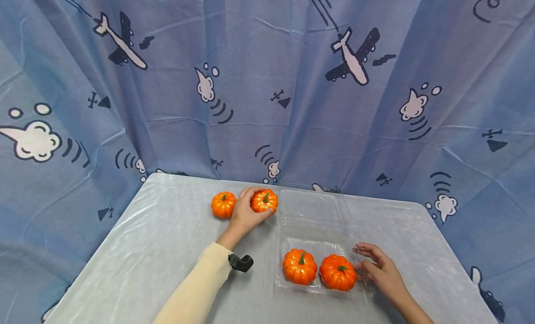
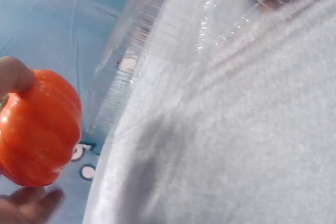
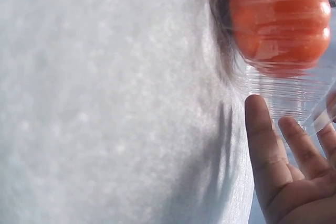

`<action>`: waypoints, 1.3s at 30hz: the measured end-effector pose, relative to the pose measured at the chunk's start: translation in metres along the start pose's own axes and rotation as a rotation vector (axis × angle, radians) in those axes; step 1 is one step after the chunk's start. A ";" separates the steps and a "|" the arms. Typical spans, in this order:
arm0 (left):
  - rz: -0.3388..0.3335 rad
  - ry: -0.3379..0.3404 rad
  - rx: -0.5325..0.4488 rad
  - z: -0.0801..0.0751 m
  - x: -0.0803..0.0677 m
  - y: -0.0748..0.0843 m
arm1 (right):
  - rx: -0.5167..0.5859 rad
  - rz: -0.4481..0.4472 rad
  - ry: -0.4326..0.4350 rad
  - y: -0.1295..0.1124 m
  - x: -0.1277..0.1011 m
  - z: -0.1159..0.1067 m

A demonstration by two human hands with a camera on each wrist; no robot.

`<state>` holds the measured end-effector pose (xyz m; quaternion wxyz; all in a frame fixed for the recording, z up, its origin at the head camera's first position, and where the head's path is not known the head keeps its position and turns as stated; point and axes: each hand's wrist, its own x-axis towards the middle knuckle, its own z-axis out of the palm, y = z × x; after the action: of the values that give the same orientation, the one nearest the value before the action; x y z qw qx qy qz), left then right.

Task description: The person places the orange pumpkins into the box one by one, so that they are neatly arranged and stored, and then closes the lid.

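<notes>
My left hand point(image 1: 245, 214) grips a small orange pumpkin point(image 1: 267, 202) with a green stem, at the far side of the table by the container's lid. In the left wrist view, thumb and fingers span this pumpkin point(image 2: 47, 129), lifted above the cloth. A clear plastic clamshell container point(image 1: 309, 243) lies open, its lid point(image 1: 311, 205) folded back. Two pumpkins sit side by side in its base, one on the left point(image 1: 299, 267) and one on the right point(image 1: 338, 273). Beside the base's right wall is my right hand point(image 1: 386, 274), its fingers extended along the plastic in the right wrist view.
Another orange pumpkin point(image 1: 223, 204) stands on the table just left of my left hand. A pale cloth covers the table point(image 1: 138, 249). Behind it hangs a blue curtain point(image 1: 251, 82) with printed airplanes, close to the table's back edge.
</notes>
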<state>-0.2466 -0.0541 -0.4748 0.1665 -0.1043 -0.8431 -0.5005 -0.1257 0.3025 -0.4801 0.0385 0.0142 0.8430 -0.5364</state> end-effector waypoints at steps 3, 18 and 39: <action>0.029 -0.009 -0.008 -0.001 0.001 0.008 | 0.000 -0.006 0.002 -0.001 0.000 -0.001; 0.088 -0.110 -0.133 0.006 -0.001 0.041 | 0.014 -0.045 0.004 0.002 0.001 -0.002; 0.079 -0.227 -0.276 0.035 -0.015 0.071 | 0.003 -0.041 0.013 0.002 -0.002 0.000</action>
<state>-0.2144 0.0101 -0.4385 0.0741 -0.2150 -0.7751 -0.5895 -0.1232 0.3037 -0.4812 0.0221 0.0004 0.8425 -0.5382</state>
